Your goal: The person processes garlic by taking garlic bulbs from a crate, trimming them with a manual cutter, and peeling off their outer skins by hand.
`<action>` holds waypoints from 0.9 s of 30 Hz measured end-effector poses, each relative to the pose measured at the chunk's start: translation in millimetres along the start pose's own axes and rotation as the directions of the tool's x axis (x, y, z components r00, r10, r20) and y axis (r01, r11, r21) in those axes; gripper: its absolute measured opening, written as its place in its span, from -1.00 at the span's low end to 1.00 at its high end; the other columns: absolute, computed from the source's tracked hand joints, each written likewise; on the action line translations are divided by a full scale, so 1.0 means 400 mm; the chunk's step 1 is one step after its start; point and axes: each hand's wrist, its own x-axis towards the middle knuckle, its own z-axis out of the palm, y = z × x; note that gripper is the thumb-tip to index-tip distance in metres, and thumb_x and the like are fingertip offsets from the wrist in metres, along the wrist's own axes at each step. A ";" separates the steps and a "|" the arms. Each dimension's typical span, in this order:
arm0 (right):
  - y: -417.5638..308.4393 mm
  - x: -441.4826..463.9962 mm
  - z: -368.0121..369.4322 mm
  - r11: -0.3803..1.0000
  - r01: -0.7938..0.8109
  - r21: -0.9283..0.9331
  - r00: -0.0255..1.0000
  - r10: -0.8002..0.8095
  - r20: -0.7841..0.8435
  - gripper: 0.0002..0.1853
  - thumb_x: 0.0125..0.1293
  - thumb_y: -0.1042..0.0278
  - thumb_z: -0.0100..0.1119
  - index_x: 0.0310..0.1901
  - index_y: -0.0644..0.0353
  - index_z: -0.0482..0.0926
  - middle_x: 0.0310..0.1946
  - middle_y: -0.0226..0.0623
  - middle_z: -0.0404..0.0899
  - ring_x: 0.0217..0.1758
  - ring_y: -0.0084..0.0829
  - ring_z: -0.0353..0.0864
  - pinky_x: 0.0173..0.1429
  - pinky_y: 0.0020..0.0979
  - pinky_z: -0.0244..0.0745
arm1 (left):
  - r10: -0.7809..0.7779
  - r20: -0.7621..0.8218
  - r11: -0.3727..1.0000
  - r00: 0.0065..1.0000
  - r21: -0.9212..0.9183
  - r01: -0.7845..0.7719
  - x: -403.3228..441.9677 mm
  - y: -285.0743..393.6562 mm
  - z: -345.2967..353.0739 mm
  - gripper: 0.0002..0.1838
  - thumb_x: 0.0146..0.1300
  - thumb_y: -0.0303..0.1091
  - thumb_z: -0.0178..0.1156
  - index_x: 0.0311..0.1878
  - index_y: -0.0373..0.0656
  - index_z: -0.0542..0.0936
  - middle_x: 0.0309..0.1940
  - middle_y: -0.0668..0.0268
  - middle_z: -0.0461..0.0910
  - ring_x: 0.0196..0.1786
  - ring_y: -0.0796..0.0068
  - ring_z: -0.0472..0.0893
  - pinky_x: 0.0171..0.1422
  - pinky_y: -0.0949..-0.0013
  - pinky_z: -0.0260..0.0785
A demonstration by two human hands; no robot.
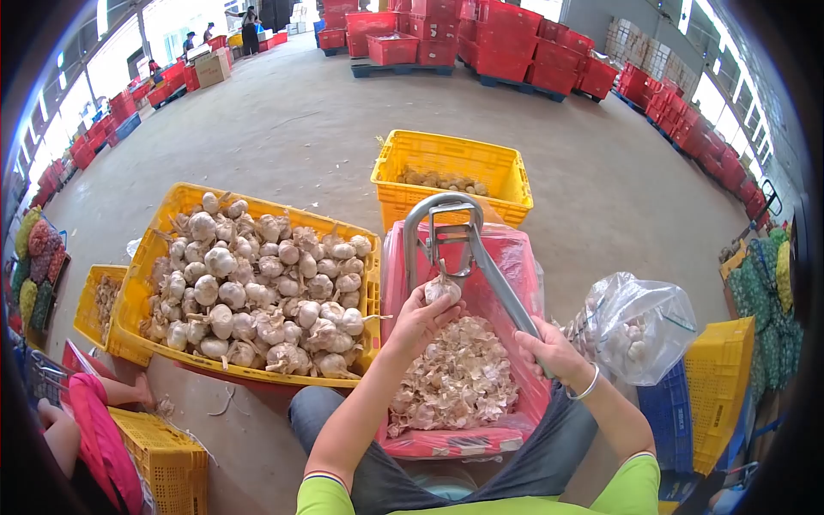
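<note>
Garlic [443,292] pinched in the left hand's [417,321] fingers, stalk up by the cutter [411,245].
Right hand [554,350] wraps the lever [506,292]; scraps [455,382] heap below both hands. Bagged bulbs [633,345], to their right, look done; the crateful [232,292] leftward suggests plenty remains.

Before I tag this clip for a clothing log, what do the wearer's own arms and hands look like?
The left hand and right hand are ungloved, fingers uncovered. Both arms come out of short lime-green sleeves edged with narrow striped trim. A thin, pale, silvery bangle circles the right wrist; nothing shows on the left wrist.
</note>
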 end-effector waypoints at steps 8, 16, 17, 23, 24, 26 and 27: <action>0.106 0.055 -0.008 0.998 0.052 -0.029 0.998 -0.053 -0.042 -0.83 0.26 0.33 0.07 -0.21 0.19 0.35 -0.64 -0.54 0.29 -0.73 -0.71 0.28 -0.69 -0.62 0.19 | 0.009 -0.081 0.989 0.997 0.149 0.003 0.013 -0.012 0.002 -0.51 0.17 -0.47 0.20 0.10 -0.30 0.19 -0.09 0.13 0.46 -0.13 0.31 0.59 -0.06 0.41 0.56; 0.160 0.095 -0.005 0.991 0.111 -0.072 0.984 -0.120 -0.131 -0.84 0.21 0.36 0.16 -0.26 0.22 0.43 -0.63 -0.59 0.28 -0.65 -0.77 0.23 -0.61 -0.62 0.14 | 0.004 -0.078 0.980 0.997 0.199 0.012 0.013 -0.018 -0.001 -0.50 0.16 -0.48 0.22 0.09 -0.31 0.20 -0.07 0.16 0.44 -0.10 0.34 0.58 -0.01 0.35 0.53; 0.162 0.098 -0.006 0.987 0.122 -0.104 0.981 -0.136 -0.136 -0.83 0.21 0.36 0.16 -0.26 0.23 0.44 -0.63 -0.60 0.27 -0.63 -0.77 0.23 -0.59 -0.61 0.14 | 0.004 -0.074 0.980 0.997 0.197 0.010 0.012 -0.021 -0.003 -0.50 0.16 -0.48 0.22 0.09 -0.31 0.20 -0.07 0.17 0.44 -0.09 0.35 0.57 0.00 0.34 0.53; 0.215 0.141 -0.004 0.930 0.255 -0.265 0.929 -0.312 -0.199 -0.82 0.19 0.35 0.18 -0.26 0.27 0.48 -0.60 -0.59 0.29 -0.56 -0.69 0.26 -0.48 -0.52 0.24 | -0.013 -0.066 0.983 0.998 0.182 0.025 0.012 -0.018 0.000 -0.50 0.15 -0.49 0.22 0.09 -0.30 0.22 -0.07 0.17 0.47 -0.09 0.36 0.57 0.00 0.33 0.53; 0.224 0.146 -0.001 0.918 0.276 -0.284 0.913 -0.343 -0.220 -0.81 0.19 0.34 0.18 -0.27 0.28 0.48 -0.61 -0.56 0.32 -0.55 -0.67 0.28 -0.46 -0.50 0.27 | -0.014 -0.057 0.982 0.998 0.185 0.024 0.012 -0.017 0.000 -0.50 0.15 -0.48 0.23 0.09 -0.29 0.22 -0.07 0.17 0.48 -0.10 0.37 0.57 -0.02 0.35 0.52; 0.230 0.166 0.007 0.882 0.307 -0.357 0.878 -0.407 -0.251 -0.80 0.19 0.33 0.18 -0.27 0.29 0.48 -0.62 -0.46 0.37 -0.55 -0.62 0.33 -0.44 -0.47 0.31 | -0.017 -0.041 0.982 0.999 0.190 0.024 0.012 -0.016 -0.002 -0.50 0.14 -0.46 0.24 0.10 -0.27 0.23 -0.08 0.18 0.50 -0.10 0.41 0.57 -0.06 0.37 0.52; 0.227 0.175 0.012 0.859 0.308 -0.409 0.862 -0.434 -0.263 -0.79 0.19 0.32 0.18 -0.27 0.29 0.48 -0.62 -0.40 0.40 -0.55 -0.59 0.34 -0.43 -0.45 0.33 | -0.024 -0.061 0.971 0.998 0.234 0.038 0.008 -0.017 -0.005 -0.50 0.14 -0.45 0.24 0.10 -0.27 0.24 -0.08 0.19 0.50 -0.10 0.43 0.57 -0.08 0.40 0.51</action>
